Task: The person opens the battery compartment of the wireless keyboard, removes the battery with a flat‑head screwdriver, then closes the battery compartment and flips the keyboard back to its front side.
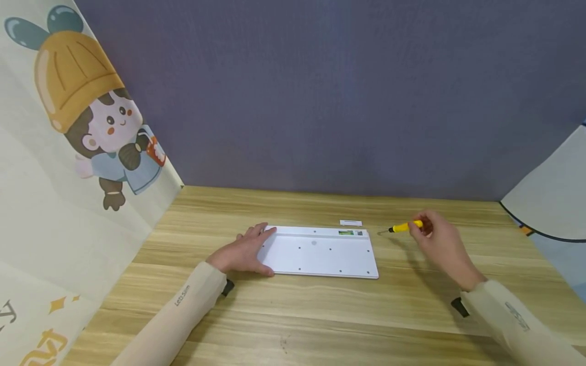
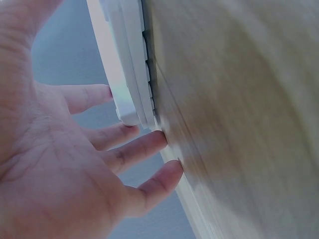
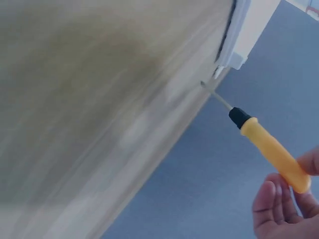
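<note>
A white keyboard point(image 1: 316, 255) lies face down on the table, its back dotted with small screw holes. Green batteries point(image 1: 346, 233) show in the uncovered slot near its far right corner. My left hand point(image 1: 247, 250) rests at the keyboard's left end, thumb at the near edge and fingers spread toward the far edge; the left wrist view shows the fingers point(image 2: 132, 152) fairly straight. Off the right end, my right hand point(image 1: 437, 241) pinches the yellow handle of a screwdriver point(image 1: 403, 226) between thumb and fingers. Its metal tip points left toward the keyboard, apart from it.
Just behind the keyboard lies a small white cover point(image 1: 351, 223) on the wooden table point(image 1: 293, 310). A dark blue-grey panel point(image 1: 329, 101) rises along the table's back edge. Printed cloth point(image 1: 91, 203) hangs on the left side, and pale cloth point(image 1: 549, 193) on the right.
</note>
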The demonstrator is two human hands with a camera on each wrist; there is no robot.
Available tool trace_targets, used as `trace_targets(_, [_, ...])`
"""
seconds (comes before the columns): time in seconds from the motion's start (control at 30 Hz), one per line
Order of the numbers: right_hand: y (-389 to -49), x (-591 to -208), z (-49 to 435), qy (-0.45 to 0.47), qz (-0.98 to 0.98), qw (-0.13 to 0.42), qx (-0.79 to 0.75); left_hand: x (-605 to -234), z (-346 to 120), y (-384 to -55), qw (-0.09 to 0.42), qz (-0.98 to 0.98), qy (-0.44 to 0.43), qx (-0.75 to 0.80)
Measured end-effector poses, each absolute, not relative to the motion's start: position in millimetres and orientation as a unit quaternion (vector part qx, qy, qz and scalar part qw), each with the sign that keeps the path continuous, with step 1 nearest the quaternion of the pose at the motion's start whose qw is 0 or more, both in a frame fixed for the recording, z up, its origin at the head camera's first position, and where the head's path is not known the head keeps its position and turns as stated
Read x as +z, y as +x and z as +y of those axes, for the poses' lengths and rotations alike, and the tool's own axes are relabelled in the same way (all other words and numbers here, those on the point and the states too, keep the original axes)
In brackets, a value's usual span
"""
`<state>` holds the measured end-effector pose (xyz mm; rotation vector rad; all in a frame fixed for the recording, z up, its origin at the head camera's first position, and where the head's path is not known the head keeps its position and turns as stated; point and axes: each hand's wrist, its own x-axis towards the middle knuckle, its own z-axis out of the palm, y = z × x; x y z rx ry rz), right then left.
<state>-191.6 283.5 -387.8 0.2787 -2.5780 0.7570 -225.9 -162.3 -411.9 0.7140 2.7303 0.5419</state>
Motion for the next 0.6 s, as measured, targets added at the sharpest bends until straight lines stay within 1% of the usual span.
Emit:
trace_targets(0.23, [-198.7, -377.3, 269.1, 0.121, -0.91, 0.263, 0.298, -413.4, -162.6, -226.5, 0.132, 0.942, 0.247, 0.184])
trace_targets(0.37, [-201.7, -372.6, 259.6, 0.16, -0.896, 0.285, 0.302, -412.5, -162.0, -226.4, 0.131, 0.943, 0.246, 0.181])
trace_targets(0.5, [-205.6, -370.6, 250.0, 0.201, -0.883, 0.295, 0.304, -412.1, -161.2, -226.5, 0.133, 0.943, 0.248, 0.176])
trace_targets(0.6, [-208.8, -370.3, 243.6, 0.215, -0.879, 0.295, 0.307, -412.2, -161.0, -226.7, 0.135, 0.944, 0.248, 0.172])
